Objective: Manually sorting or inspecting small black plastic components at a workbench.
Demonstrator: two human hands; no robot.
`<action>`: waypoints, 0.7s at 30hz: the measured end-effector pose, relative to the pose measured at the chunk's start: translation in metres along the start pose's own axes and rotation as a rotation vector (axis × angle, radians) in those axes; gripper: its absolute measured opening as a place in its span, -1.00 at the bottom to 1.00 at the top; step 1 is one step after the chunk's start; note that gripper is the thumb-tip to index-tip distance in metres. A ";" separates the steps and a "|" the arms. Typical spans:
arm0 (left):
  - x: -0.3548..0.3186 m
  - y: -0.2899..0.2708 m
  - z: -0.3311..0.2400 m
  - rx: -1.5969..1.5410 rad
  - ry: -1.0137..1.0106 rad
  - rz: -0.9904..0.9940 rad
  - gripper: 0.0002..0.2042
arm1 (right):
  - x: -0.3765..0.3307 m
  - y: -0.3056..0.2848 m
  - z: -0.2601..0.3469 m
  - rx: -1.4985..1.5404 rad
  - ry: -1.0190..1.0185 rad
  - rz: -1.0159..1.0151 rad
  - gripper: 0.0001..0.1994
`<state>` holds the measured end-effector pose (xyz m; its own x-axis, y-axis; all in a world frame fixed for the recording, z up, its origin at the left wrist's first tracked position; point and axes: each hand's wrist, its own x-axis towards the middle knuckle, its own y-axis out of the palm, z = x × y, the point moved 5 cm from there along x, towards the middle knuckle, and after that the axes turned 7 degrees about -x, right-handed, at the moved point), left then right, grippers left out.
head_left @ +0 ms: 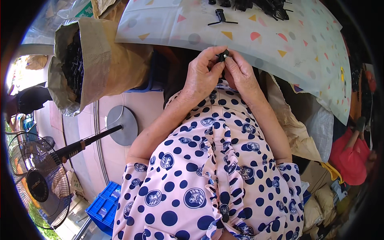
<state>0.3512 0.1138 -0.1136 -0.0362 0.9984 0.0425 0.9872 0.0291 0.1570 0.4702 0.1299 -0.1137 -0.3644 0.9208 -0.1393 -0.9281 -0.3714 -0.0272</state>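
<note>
Both hands meet at the near edge of the table, closed around one small black part; its kind is mostly hidden by the fingers. My left hand pinches it from the left between thumb and fingers. From the other side my right hand grips it with the thumb on top, where a small pale spot shows. On the table just beyond lies a small black plastic piece with a round head and two thin side arms. A heap of black parts sits farther back.
The table has a pale patterned cover. Left of me a large paper sack holds many black parts. A standing fan and a blue crate are at lower left. Brown paper hangs at right, near a person in red.
</note>
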 end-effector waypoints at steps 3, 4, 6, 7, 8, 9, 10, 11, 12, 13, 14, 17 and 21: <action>-0.002 0.000 -0.012 0.228 0.218 0.003 -0.64 | -0.001 0.003 0.003 0.049 0.073 0.017 -0.71; -0.004 0.000 -0.017 0.328 0.228 -0.008 -0.63 | -0.001 0.003 0.003 0.060 0.089 0.037 -0.72; -0.003 -0.001 -0.020 0.426 0.232 -0.014 -0.62 | 0.003 0.003 0.000 0.070 0.110 0.053 -0.74; -0.002 -0.001 -0.020 0.467 0.245 -0.024 -0.63 | 0.005 0.003 -0.004 0.046 0.104 0.055 -0.73; -0.002 -0.001 -0.020 0.508 0.259 -0.037 -0.64 | 0.007 0.002 -0.007 0.021 0.098 0.059 -0.73; -0.001 -0.001 -0.017 0.508 0.259 -0.036 -0.64 | 0.010 0.000 -0.009 0.021 0.098 0.059 -0.73; 0.000 -0.002 -0.011 0.443 0.212 -0.023 -0.63 | 0.012 -0.002 -0.010 0.017 0.080 0.098 -0.73; 0.000 -0.004 -0.006 0.379 0.164 -0.013 -0.62 | 0.012 -0.001 -0.009 0.014 0.062 0.139 -0.73; 0.001 -0.004 -0.005 0.383 0.163 -0.014 -0.62 | 0.011 -0.003 -0.006 0.016 0.061 0.141 -0.73; 0.002 -0.006 -0.004 0.190 0.121 -0.035 -0.64 | 0.010 -0.007 0.000 -0.021 0.038 0.132 -0.73; 0.004 -0.005 -0.006 -0.002 0.078 -0.050 -0.66 | 0.008 -0.010 0.004 -0.056 0.015 0.118 -0.73; 0.005 -0.013 -0.023 -0.190 -0.118 0.001 -0.60 | 0.005 -0.014 0.007 -0.092 -0.004 0.066 -0.75; 0.001 -0.015 -0.020 -0.385 -0.164 0.018 -0.62 | 0.001 -0.019 0.005 0.039 -0.017 0.073 -0.79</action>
<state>0.3337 0.1134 -0.0966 0.0360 0.9939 -0.1039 0.8560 0.0230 0.5164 0.4873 0.1386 -0.1079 -0.4322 0.8934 -0.1223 -0.9011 -0.4330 0.0213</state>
